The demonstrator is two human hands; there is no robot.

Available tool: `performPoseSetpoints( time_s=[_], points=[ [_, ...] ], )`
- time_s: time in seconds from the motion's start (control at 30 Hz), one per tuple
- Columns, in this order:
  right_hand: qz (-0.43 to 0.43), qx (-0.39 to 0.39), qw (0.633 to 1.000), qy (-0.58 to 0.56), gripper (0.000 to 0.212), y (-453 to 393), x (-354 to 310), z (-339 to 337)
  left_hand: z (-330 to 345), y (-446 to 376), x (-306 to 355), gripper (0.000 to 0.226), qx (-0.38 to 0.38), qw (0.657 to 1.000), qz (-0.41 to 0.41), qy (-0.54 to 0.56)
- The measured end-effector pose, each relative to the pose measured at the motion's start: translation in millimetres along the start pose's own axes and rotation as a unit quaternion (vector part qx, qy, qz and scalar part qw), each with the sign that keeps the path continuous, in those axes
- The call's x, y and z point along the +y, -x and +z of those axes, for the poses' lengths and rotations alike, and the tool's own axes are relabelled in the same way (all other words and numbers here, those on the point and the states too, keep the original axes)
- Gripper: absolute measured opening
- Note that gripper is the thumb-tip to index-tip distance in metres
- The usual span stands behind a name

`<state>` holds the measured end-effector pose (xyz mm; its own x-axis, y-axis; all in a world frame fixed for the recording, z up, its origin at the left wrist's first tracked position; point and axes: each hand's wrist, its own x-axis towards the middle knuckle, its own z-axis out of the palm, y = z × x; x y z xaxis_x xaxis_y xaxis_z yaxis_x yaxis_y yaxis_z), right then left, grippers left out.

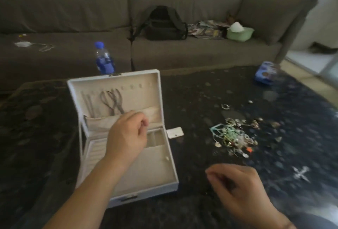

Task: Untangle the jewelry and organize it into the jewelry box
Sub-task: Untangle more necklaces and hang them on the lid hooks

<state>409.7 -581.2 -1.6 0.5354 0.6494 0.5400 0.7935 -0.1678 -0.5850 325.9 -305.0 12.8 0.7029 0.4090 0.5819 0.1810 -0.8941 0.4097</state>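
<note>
**Now over the open box, tangle off to the right**

I see the white jewelry box (pixel 128 137) standing open on the dark patterned table (pixel 201 91), its lid upright and a few necklaces (pixel 111 102) hanging inside the lid above a cloth pocket. My left hand (pixel 128 135) hovers over the middle of the box, fingers curled in toward the thumb; whether it pinches something small I cannot tell, the spot is too blurred. My right hand (pixel 236 190) sits low over the table to the right of the box, fingers loosely curled and smeared by motion, nothing visible in it.

The tangled jewelry (pixel 234 137) lies in a heap on the table well to the right of the box, teal cord mixed with metal bits. A ring-like piece (pixel 225 107) lies apart, beyond the heap, and a cross pendant (pixel 300 173) lies nearer me on the right. A small white card (pixel 175 132) rests just beside the box's right wall.

Behind the box stands a water bottle (pixel 104 60) with a blue cap. On the grey sofa (pixel 73 9) sit a black backpack (pixel 162 24) and a green tub (pixel 240 34).
</note>
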Motion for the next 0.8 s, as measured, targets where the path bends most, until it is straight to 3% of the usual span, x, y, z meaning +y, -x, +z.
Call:
performPoseSetpoints(
  time_s=[0.17,0.27,0.37,0.47,0.63,0.8],
  points=[
    [0.196,0.087,0.974,0.079,0.020,37.7,62.4,-61.8,30.6,35.1,99.2,0.013,-0.054,0.980,0.162,0.098],
    [0.275,0.006,0.951,0.144,0.039,52.8,99.2,-106.7,65.0,67.6,134.1,0.015,-0.141,0.962,0.208,0.104],
    [0.273,-0.152,0.914,0.257,0.034,71.3,127.1,-132.5,96.0,88.0,146.3,0.023,-0.224,0.955,0.179,0.070],
    [0.254,-0.221,0.906,0.255,0.036,74.1,140.9,-136.4,116.3,96.9,146.1,0.035,-0.286,0.947,0.143,0.033],
    [0.257,-0.183,0.909,0.271,0.012,61.5,145.9,-125.7,125.8,102.9,144.3,0.012,-0.244,0.963,0.110,0.038],
    [0.226,-0.197,0.890,0.345,0.008,61.9,143.3,-113.5,129.6,104.6,147.9,0.010,-0.243,0.964,0.106,0.002]
  ],
)
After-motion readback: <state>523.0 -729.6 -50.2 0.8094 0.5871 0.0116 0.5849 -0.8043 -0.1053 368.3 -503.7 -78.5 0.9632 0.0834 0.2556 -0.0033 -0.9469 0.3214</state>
